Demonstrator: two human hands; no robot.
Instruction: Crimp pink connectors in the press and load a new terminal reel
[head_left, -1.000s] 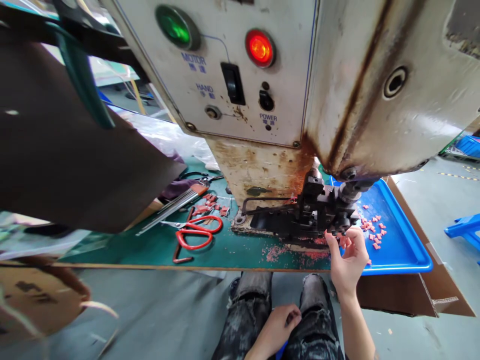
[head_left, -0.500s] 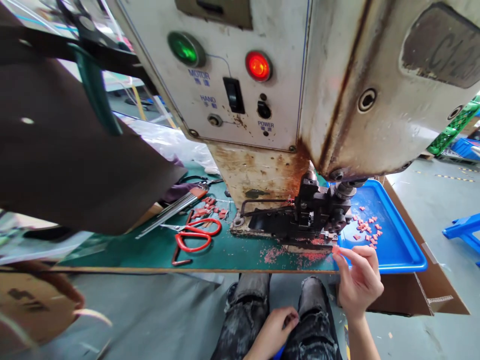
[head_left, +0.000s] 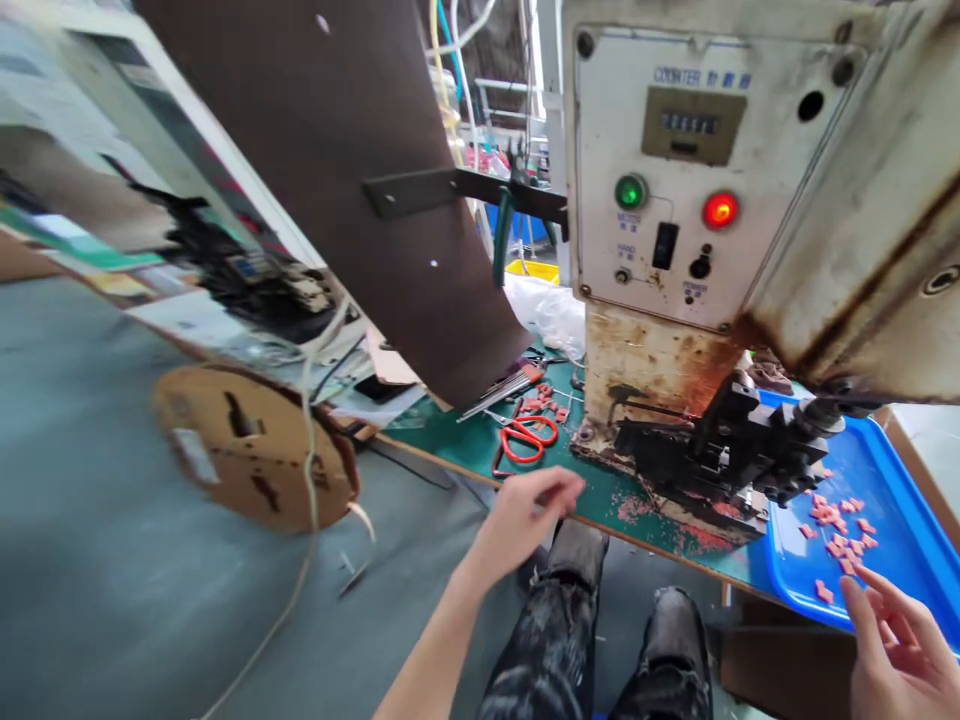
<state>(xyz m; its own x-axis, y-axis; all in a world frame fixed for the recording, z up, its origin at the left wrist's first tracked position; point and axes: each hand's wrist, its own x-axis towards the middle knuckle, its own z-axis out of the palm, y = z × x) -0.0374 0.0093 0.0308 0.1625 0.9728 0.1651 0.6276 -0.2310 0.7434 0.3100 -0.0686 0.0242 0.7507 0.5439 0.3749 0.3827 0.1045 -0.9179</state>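
My left hand (head_left: 519,520) hovers over the front edge of the green table (head_left: 465,440), fingers loosely bent with a gap to the thumb and nothing visible in them. Red-handled scissors (head_left: 529,440) lie just beyond it, beside an L-shaped hex key (head_left: 501,462). At the near side of the blue tray (head_left: 795,570), my right hand (head_left: 904,635) has its thumb and forefinger slightly apart, with nothing seen between them. Small pink pieces (head_left: 836,530) lie scattered in the tray. Between the hands stands a press machine (head_left: 645,350) with a black tool head (head_left: 742,450).
Pink crumbs (head_left: 705,540) litter the machine's base. Several pink pieces (head_left: 544,400) and metal rods (head_left: 502,390) lie behind the scissors. A dark hanging sheet (head_left: 375,130) slants over the table's left part. A cardboard reel (head_left: 255,450) stands lower left, with a loose cord.
My view has swung left. My left hand has risen from my lap to the table edge. My right hand has moved from the machine's tool to the tray, its pinch loosened.
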